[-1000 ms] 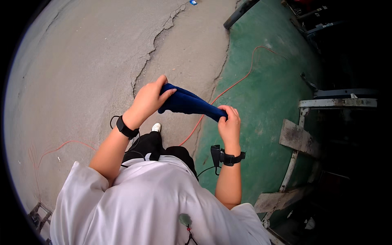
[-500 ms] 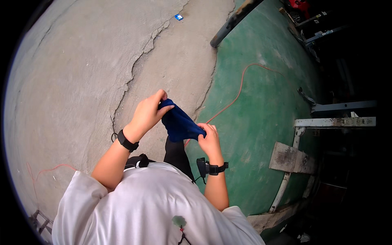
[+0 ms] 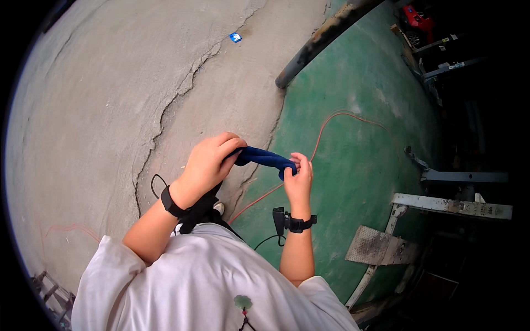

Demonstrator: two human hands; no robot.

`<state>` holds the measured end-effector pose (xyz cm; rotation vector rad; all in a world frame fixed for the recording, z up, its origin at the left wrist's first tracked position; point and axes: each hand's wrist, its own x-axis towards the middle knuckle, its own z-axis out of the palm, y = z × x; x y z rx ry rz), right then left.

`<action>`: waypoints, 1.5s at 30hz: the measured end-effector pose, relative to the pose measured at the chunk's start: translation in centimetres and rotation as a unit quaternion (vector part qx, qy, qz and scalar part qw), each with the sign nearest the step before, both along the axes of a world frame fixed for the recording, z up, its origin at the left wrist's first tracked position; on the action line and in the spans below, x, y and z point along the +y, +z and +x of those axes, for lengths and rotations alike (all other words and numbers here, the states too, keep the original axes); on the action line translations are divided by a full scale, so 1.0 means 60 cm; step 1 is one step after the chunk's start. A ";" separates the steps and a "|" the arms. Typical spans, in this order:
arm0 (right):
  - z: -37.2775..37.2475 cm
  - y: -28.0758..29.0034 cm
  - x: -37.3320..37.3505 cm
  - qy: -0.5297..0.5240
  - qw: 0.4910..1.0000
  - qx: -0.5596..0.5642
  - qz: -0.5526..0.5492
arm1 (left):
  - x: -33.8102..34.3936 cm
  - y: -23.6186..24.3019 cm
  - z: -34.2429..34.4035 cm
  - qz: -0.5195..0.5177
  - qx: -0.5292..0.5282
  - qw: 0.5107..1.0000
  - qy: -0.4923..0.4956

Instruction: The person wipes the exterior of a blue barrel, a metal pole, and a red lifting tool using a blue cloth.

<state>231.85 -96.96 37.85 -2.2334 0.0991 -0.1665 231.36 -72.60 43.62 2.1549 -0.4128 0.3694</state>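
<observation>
A dark blue cloth (image 3: 265,157), bunched into a narrow strip, stretches between my two hands in front of my body. My left hand (image 3: 212,160) is closed on its left end, with the fingers curled over the top. My right hand (image 3: 298,179) grips the other end, where the cloth bunches downward, with thumb and fingers around it. Both wrists carry black straps; the right one has a black device (image 3: 286,219) with a cable. Below the hands are my black trousers and part of a pale shoe (image 3: 219,207).
A dark metal post (image 3: 303,60) rises from the boundary between cracked concrete (image 3: 99,138) and green floor (image 3: 359,71). An orange cable (image 3: 259,199) crosses the floor. At the right stand white metal frames (image 3: 452,205) with a tread plate (image 3: 364,243) and a red vehicle (image 3: 418,19). A small blue packet (image 3: 236,37) lies ahead.
The cloth has gone from a drooping, wider fold half a second ago to a narrower strip. My right hand has risen slightly and the floor has shifted down in view.
</observation>
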 end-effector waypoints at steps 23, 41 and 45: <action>0.626 -0.002 -0.120 0.052 0.996 0.055 0.044 | -0.119 0.060 0.681 -0.055 -0.033 0.996 -0.068; 1.207 0.510 -0.260 0.074 0.729 -0.666 0.138 | -0.315 0.371 1.128 -0.082 -0.507 0.850 0.118; 1.326 0.629 -0.195 0.096 0.777 -0.605 0.147 | -0.361 0.463 1.237 0.036 -0.482 0.847 0.219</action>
